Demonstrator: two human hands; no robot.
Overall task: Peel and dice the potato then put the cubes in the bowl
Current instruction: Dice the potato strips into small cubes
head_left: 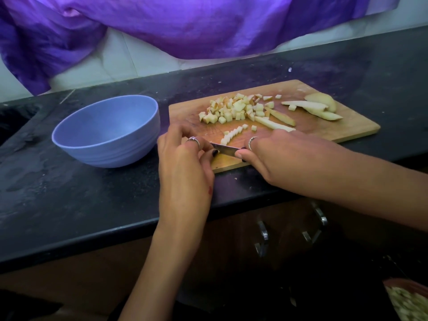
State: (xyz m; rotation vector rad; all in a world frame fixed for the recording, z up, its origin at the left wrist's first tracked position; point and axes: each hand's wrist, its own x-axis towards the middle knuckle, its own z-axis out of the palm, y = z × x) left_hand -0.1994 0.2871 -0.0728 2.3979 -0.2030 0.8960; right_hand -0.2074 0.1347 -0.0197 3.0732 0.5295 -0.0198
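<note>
Nearest the lens, a container of pale chopped pieces (410,302) is showing at the bottom right corner, below the counter edge. Left hand (183,165) is reaching over the black counter (69,193), its curled fingers pinching the tip of the knife blade (225,149). Right hand (273,156) is gripping the knife's handle end, fingers wrapped round it; the handle itself is hidden. Blade is lying across the near edge of the wooden cutting board (347,128). A short row of cut cubes (232,134) is sitting just beyond the blade. Main pile of potato cubes (231,108) is resting near the board's middle. Uncut strips (275,120) are lying right of the pile, and larger potato slices (319,105) are sitting at the far right corner. Blue bowl (106,130) is standing on the counter just left of the board, holding no cubes. Purple cloth (173,24) is hanging against the wall behind.
</note>
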